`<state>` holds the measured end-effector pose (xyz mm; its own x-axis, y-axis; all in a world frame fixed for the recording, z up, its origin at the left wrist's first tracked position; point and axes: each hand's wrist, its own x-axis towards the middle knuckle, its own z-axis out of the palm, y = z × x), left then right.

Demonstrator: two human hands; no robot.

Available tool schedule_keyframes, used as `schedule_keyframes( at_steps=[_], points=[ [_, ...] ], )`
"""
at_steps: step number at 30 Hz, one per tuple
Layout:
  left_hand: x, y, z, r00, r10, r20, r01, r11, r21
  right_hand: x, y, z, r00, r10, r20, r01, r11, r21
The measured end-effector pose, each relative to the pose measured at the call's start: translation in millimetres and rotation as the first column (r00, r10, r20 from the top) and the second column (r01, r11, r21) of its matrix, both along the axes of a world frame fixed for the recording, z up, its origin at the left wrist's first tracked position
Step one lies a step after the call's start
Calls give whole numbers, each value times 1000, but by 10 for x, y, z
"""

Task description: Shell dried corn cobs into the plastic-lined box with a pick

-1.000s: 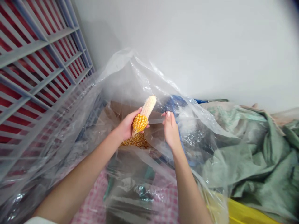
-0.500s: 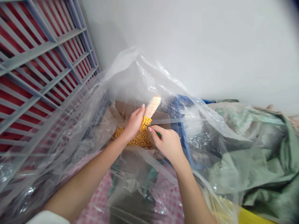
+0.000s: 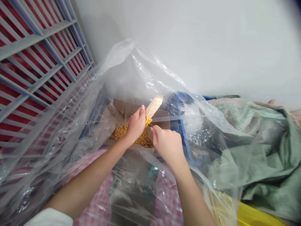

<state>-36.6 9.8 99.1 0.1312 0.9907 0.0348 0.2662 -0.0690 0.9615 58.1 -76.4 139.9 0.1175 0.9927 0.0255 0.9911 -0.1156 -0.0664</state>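
My left hand [image 3: 137,124] is closed around the lower part of a corn cob [image 3: 154,106]. The cob tilts up to the right; its upper part is bare and pale, with yellow kernels showing just beside my fingers. My right hand [image 3: 168,142] is closed on a thin, dark-tipped tool whose handle is hidden in the fist; its tip [image 3: 150,125] meets the kernels. Beneath both hands, loose yellow corn kernels [image 3: 144,139] lie in a brown cardboard box [image 3: 163,121].
Clear plastic sheeting [image 3: 131,50] drapes around the box and my arms. A blue crate [image 3: 180,110] stands to the right, beside a greenish sack [image 3: 256,163] and something yellow [image 3: 254,216]. At the left rises a slatted grey-blue rack [image 3: 54,50]. A white wall [image 3: 188,37] is behind.
My left hand has turned over the cob and covers more of its kernels. The right hand has rotated, and the tool's green handle no longer shows. The view has shifted slightly.
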Motion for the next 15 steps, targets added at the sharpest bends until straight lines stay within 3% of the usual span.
schedule_keyframes(
  at_steps=[3,9,12,15],
  points=[
    [-7,-35,-35,994,11,-109,-5,999,51,-40,15,-63,999,47,27,-46,999,-29],
    [-30,-51,-82,987,63,-145,-55,997,60,-45,51,-171,996,25,-85,-29,998,-54],
    [-37,-42,-63,985,52,-164,-42,997,64,-12,91,-221,945,36,-325,-46,999,-21],
    [-53,-4,2,993,61,-104,-56,997,50,16,139,-261,785,65,-616,-48,998,43]
  ],
)
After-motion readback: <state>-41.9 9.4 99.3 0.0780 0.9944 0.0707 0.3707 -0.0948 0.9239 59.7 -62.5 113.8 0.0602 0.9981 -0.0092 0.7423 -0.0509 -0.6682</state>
